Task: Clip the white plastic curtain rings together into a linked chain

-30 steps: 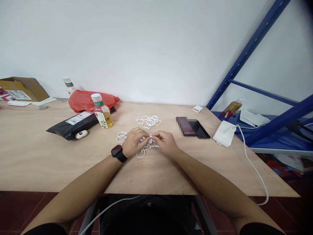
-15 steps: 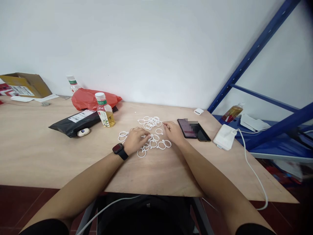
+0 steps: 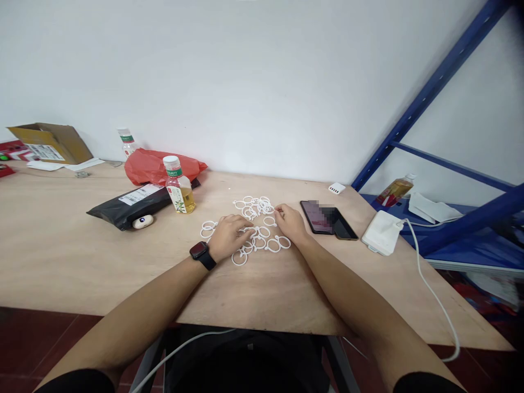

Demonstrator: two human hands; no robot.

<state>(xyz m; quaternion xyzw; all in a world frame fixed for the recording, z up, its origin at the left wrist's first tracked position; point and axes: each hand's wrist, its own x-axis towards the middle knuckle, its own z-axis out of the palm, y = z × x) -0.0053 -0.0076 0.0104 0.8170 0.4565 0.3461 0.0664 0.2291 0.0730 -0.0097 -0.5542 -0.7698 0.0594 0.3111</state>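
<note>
Many white curtain rings [image 3: 239,257], each with a small eyelet, lie spread over the wooden table. Behind the loose ones, others are heaped in a tangled pile [image 3: 257,206]. My left hand [image 3: 230,236], with a black watch on its wrist, rests among the loose rings, its fingers curled and a ring showing between thumb and forefinger. At the right side of the pile, my right hand [image 3: 291,222] has its thumb and fingertips pinched on the edge of a ring. The fingers partly cover what each hand grips.
Left of the rings stand a tea bottle [image 3: 180,191], a black parcel bag [image 3: 118,210], a white earbud case [image 3: 143,221] and a red plastic bag [image 3: 149,166]. To the right lie a phone [image 3: 317,219] and a white power adapter [image 3: 381,233] with a cable. A blue rack [image 3: 429,82] borders the table.
The whole view has shifted slightly, so everything sits a little further right. Relative to the rings, both hands have hardly moved.
</note>
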